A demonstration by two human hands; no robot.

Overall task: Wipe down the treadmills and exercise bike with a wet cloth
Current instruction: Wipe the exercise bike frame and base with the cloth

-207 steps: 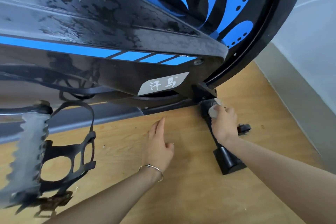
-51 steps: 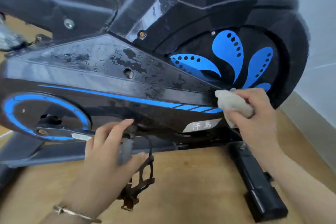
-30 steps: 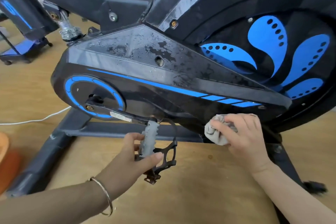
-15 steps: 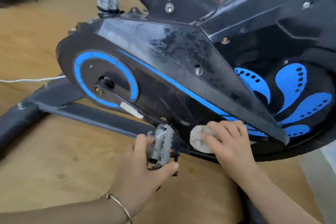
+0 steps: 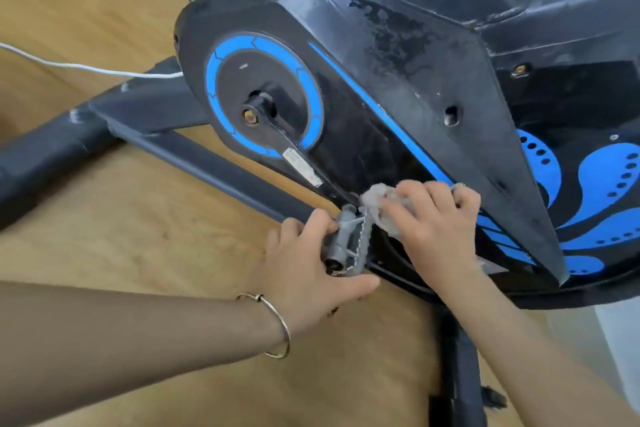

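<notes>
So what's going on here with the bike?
A person is wiping down a black and blue exercise bike. Their left hand holds the grey pedal at the low end of the crank arm. Their right hand presses a crumpled grey cloth against the bike's side, right next to the pedal. Blotchy, wet-looking patches show higher up on the cover. The bike stands on a wooden floor, and a white cable lies behind it.

Cloth right of pedal, against bike casing
</notes>
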